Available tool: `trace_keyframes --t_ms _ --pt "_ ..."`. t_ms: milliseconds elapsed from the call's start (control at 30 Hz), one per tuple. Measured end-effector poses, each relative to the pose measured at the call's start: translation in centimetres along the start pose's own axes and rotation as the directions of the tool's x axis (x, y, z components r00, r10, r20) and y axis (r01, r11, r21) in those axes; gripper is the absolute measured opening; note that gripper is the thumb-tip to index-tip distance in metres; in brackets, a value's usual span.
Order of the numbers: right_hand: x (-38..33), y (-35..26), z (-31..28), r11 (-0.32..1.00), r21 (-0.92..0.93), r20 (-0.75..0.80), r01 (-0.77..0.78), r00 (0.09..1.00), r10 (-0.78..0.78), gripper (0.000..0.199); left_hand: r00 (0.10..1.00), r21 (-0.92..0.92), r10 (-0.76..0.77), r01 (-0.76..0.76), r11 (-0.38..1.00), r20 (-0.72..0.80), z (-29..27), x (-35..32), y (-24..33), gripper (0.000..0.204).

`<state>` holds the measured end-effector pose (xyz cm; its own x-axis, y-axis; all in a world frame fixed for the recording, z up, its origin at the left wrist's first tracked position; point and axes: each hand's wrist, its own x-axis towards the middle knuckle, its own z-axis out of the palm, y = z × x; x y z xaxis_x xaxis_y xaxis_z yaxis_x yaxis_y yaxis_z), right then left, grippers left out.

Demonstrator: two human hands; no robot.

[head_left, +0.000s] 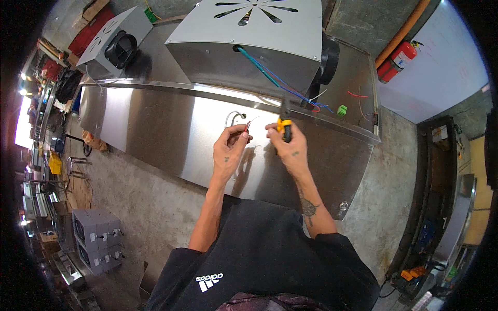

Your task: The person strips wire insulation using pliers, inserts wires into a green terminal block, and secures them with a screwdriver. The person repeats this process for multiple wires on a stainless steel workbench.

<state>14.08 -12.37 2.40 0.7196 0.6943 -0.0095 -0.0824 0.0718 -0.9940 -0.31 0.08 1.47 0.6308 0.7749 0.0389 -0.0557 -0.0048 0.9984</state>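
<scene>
The left hand pinches thin red and white wire ends, the white strand slanting up rightward over the shiny steel counter. Just to their right, apart from them, the right hand grips a yellow-and-black hand tool, pointing away from the body (its jaws I cannot make out).

Glare whitens the steel panel; edges bend.
</scene>
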Motion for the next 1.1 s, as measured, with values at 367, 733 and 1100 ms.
trace_keyframes --t_ms 367,733,1100 --pt "2.2 -0.3 4.2 0.998 0.057 0.1 0.025 0.995 -0.03 0.02 0.998 -0.108 0.042 -0.047 0.993 -0.052 -0.1 -0.1 0.1 0.023" --pt "2.2 -0.1 4.9 0.99 0.14 0.144 -0.015 0.99 -0.005 0.017 0.999 -0.206 0.014 -0.022 0.978 -0.04 -0.7 -0.1 0.2 0.023" --pt "2.4 0.6 5.7 0.987 0.161 0.159 0.02 0.986 -0.046 0.024 0.996 -0.186 0.043 -0.056 0.981 -0.075 -0.7 -0.2 0.9 0.023"
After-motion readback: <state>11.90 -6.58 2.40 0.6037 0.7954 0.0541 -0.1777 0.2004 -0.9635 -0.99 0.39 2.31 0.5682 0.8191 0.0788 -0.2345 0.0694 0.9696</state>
